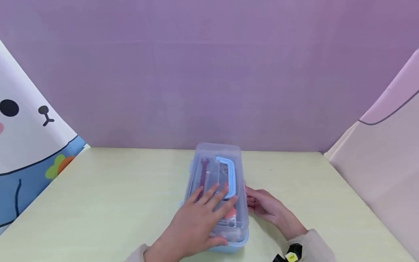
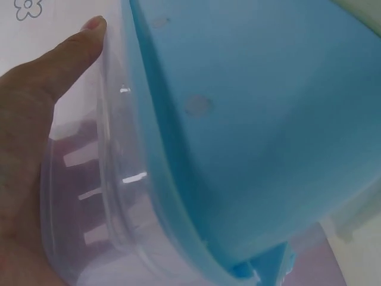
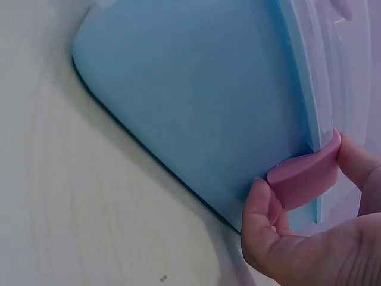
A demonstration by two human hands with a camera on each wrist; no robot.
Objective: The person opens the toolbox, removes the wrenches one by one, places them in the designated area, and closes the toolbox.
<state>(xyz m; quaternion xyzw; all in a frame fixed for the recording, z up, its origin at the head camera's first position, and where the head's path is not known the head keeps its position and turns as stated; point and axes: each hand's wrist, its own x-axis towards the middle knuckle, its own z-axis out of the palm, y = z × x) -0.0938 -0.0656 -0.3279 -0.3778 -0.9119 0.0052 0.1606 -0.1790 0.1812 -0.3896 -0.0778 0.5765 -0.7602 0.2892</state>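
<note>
One cartoon face (image 1: 29,127) is printed at nine o'clock. Rightward, the pale surface (image 1: 131,182) carries a blue box (image 1: 212,173) with a clear lid, at six o'clock in the head view. The left hand (image 1: 194,223) lies on the lid toward the box's seven o'clock, fingers spread, gripping nothing. A dark wrench shape (image 1: 203,169) shows through toward eleven, the blue handle (image 1: 232,178) toward one. At three, the right hand (image 3: 306,247) pinches a pink latch (image 3: 303,179).

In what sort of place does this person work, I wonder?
Probably a small indoor recording booth: a plain purple backdrop rises behind the pale table, and a cartoon-printed sheet lines the left side.
</note>
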